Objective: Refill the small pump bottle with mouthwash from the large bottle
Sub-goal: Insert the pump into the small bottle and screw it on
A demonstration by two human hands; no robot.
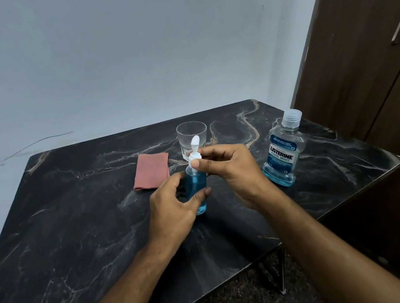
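Observation:
The small clear pump bottle (196,189) stands upright near the middle of the dark marble table (78,227), filled with blue liquid. My left hand (175,204) wraps around its body. My right hand (228,170) pinches the white collar of the pump head (194,149) between thumb and fingers. The large mouthwash bottle (282,152) stands to the right, capped, with a low level of blue liquid at its bottom.
An empty drinking glass (192,137) stands just behind the pump bottle. A folded pink cloth (151,170) lies to its left. A white wall is behind the table, and a dark wooden door (368,45) is at the right.

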